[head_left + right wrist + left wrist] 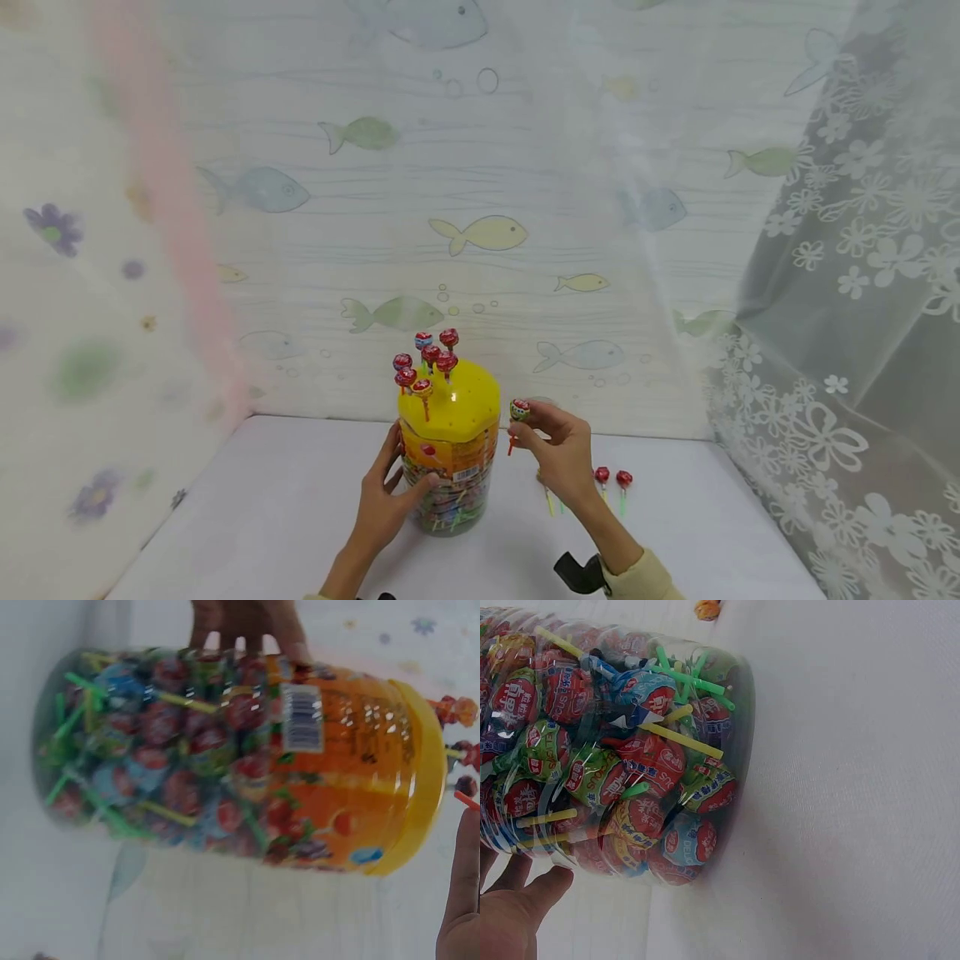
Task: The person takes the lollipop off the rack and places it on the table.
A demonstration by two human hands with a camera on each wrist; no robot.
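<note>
A clear plastic jar point(450, 500) of wrapped lollipops stands upright on the white table, an orange label round its upper half. My left hand point(384, 500) grips its left side, thumb across the front; the left wrist view shows this thumb and fingers point(536, 896) by the jar wall. Several lollipops point(422, 387) stand stick-down in the left part of the yellow lid point(468, 408). Just right of the lid, apart from it, my right hand point(561, 458) pinches a lollipop point(519, 409) with its orange stick point(466, 800) pointing down.
Several lollipops point(624, 479) lie on the table point(300, 500) to the right, partly behind the right hand. A fish-patterned curtain point(480, 167) hangs behind the table, with a lace-flowered sheer point(862, 375) at the right.
</note>
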